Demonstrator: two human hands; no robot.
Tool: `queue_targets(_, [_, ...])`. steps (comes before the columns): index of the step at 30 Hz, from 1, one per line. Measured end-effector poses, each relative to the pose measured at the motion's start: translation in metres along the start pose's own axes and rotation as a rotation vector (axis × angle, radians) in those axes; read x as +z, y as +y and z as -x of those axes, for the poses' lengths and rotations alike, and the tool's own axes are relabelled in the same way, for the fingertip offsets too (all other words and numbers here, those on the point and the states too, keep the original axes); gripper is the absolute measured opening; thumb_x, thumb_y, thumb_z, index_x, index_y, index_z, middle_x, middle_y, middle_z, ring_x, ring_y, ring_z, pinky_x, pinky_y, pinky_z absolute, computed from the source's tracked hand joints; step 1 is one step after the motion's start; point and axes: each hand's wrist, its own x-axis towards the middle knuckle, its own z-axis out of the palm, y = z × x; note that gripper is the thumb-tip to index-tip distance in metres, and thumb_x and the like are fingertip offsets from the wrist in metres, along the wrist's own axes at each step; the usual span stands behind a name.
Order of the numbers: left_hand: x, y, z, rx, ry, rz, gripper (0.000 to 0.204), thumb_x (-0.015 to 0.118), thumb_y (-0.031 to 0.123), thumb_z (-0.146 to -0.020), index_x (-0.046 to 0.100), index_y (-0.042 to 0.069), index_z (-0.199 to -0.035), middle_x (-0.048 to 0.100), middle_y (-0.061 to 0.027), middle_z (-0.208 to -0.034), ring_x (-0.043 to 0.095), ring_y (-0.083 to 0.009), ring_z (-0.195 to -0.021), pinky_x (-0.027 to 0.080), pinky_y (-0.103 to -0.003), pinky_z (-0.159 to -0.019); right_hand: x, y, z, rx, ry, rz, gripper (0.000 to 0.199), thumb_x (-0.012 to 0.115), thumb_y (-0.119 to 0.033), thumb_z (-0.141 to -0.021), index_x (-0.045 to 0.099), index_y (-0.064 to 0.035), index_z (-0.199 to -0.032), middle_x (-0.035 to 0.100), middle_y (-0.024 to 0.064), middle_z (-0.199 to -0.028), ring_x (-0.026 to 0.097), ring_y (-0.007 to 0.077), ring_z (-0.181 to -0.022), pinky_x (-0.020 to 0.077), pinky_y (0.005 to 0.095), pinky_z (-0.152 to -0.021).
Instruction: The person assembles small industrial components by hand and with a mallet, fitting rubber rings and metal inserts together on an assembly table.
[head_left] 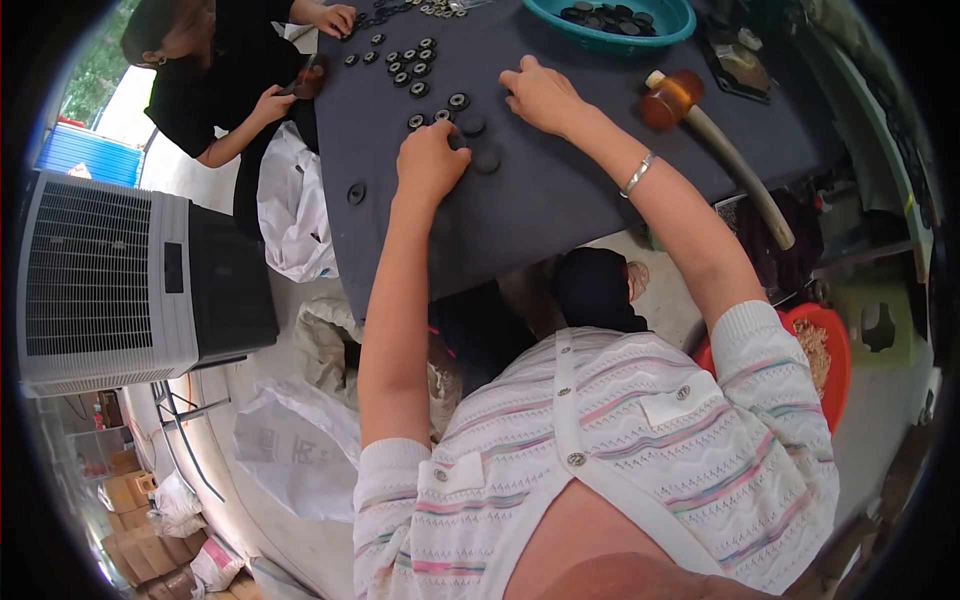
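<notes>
My left hand (430, 162) is low over the dark tabletop, its fingers closed around a small round black disc (457, 139) that they partly hide. Two more plain black discs, one of them the nearer disc (486, 161), lie just right of it. Beyond the fingertips sit black rings with pale metal centres, like small wheels or bearings, such as this ringed piece (459, 101). My right hand (545, 95) is farther right above the cloth, fingers bent but apart, with nothing visible in them.
A teal basin (610, 42) of black discs stands at the far right, near a wooden mallet (672, 100). More ringed pieces (403, 66) spread at far left, where a co-worker's hand (336, 19) reaches. A lone ring (357, 192) lies near the left edge. An air cooler (100, 285) stands left.
</notes>
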Motion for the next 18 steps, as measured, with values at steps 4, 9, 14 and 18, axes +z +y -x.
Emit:
queue_targets(4, [-0.01,0.014,-0.007,-0.031,-0.149,-0.091,0.038,0.072,0.021,-0.066,0.067,0.008,-0.1,0.066,-0.0155,-0.087,0.063,-0.0299,-0.087,0.049,-0.038,-0.077,0.016,0.003,-0.007,0.104,-0.052,0.036,0.022,0.061,-0.016,-0.082,0.056,-0.006,-0.101,0.051,0.0186,-0.103,0.06,0.0355,-0.09,0.0497,0.0427,-0.079])
queue_targets(9, [-0.013,0.011,-0.011,-0.044,-0.189,-0.125,0.039,0.074,0.022,-0.065,0.067,0.007,-0.101,0.066,-0.0155,-0.086,0.064,-0.0303,-0.084,0.049,-0.038,-0.077,0.024,0.004,-0.005,0.161,0.069,-0.003,0.017,0.057,-0.014,-0.079,0.061,-0.0055,-0.094,0.054,0.0215,-0.101,0.062,0.0361,-0.086,0.0518,0.043,-0.076])
queue_targets(14, [-0.012,0.003,-0.009,-0.014,-0.136,-0.056,0.032,0.072,0.018,-0.067,0.067,0.002,-0.093,0.067,-0.0133,-0.085,0.065,-0.0259,-0.078,0.052,-0.035,-0.07,0.02,0.015,0.002,0.135,0.091,-0.217,0.026,0.063,-0.016,-0.075,0.062,-0.0086,-0.1,0.057,0.013,-0.089,0.06,0.0296,-0.084,0.0484,0.0379,-0.074])
queue_targets(18, [-0.022,-0.023,0.024,-0.372,-0.186,1.0,0.036,0.071,0.018,-0.073,0.062,-0.001,-0.101,0.063,-0.0112,-0.075,0.062,-0.0203,-0.065,0.048,-0.028,-0.054,0.021,0.016,0.008,-0.082,0.093,-0.472,0.03,0.063,-0.015,-0.074,0.062,-0.0084,-0.103,0.056,0.0118,-0.084,0.059,0.0264,-0.081,0.0469,0.0349,-0.072])
